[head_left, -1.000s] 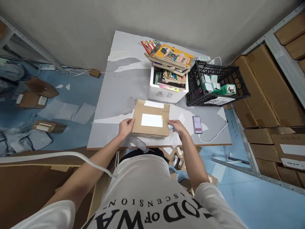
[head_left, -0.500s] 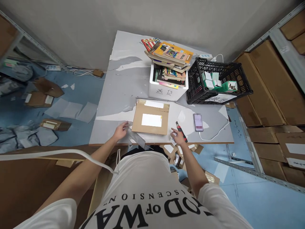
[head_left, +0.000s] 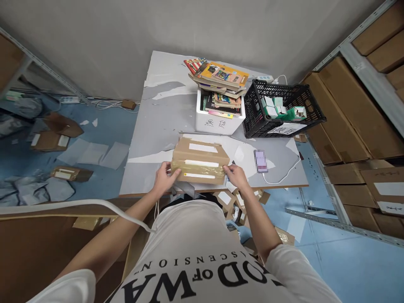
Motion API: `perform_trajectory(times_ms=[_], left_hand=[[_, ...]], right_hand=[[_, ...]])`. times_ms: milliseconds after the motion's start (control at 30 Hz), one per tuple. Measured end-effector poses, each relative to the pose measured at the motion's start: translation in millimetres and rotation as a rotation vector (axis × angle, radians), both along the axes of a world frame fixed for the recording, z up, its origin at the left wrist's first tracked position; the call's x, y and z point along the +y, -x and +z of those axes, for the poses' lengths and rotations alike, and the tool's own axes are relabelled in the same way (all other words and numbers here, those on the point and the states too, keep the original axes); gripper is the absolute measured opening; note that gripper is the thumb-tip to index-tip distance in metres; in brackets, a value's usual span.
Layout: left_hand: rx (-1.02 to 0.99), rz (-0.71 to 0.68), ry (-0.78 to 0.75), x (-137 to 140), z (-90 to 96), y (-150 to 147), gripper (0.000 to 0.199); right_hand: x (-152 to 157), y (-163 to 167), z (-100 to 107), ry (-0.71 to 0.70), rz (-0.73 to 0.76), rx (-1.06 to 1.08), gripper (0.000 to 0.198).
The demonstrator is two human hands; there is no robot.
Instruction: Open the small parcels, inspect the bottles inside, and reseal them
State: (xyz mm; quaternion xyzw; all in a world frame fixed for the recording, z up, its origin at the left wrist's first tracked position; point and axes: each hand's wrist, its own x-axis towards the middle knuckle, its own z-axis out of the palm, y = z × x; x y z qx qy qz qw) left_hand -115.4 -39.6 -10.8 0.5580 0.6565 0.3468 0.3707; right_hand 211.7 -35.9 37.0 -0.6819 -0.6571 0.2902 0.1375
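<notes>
You have the carton (head_left: 179, 148) tilted at the table's (head_left: 158, 113) six o'clock edge, left hand (head_left: 164, 177) pinching its nine o'clock end, right hand (head_left: 236, 175) its three o'clock end. It appears closed and taped, no flap standing open; what remains can't be judged. Its underside is hidden, table contact is unclear, and the labels (head_left: 203, 147) are unreadable.

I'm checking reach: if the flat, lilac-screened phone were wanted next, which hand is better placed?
Probably the right hand. It grips the brown cardboard box at the end nearest the lilac-screened phone; the left hand holds the opposite end, farther away.
</notes>
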Motion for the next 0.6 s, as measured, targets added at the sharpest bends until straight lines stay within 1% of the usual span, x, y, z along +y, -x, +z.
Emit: perform_trajectory(times_ms=[67,100,133,200,300,367,500,600], left_hand=[[0.093,0.044,0.02,7.0,18.4,-4.5,0.045],[0.119,0.06,0.045,10.7,24.4,-7.6,0.044],[0.131,0.075,0.073,14.3,28.5,-11.0,0.043],[0.142,0.085,0.121,20.8,32.3,-17.5,0.046],[0.178,0.067,0.16,28.7,33.3,-25.7,0.064],[0.191,0.064,0.194,33.6,32.4,-30.3,0.07],[0.212,0.11,0.304,40.4,24.5,-36.0,0.068],[0.218,0.127,0.303,36.4,16.7,-34.1,0.064]], right_hand=[[11.8,0.3,19.7,0.041,-0.047,-0.096,0.056],[17.8,1.8,25.3,0.063,-0.068,-0.123,0.058],[23.5,3.7,28.0,0.08,-0.083,-0.129,0.058],[34.0,6.9,27.2,0.094,-0.095,-0.105,0.058],[45.7,7.9,19.4,0.099,-0.106,-0.108,0.056],[50.8,7.2,15.0,0.102,-0.122,-0.128,0.055],[57.8,10.1,8.6,0.106,-0.156,-0.044,0.051],[62.0,15.5,-0.1,0.077,-0.17,0.0,0.047]])
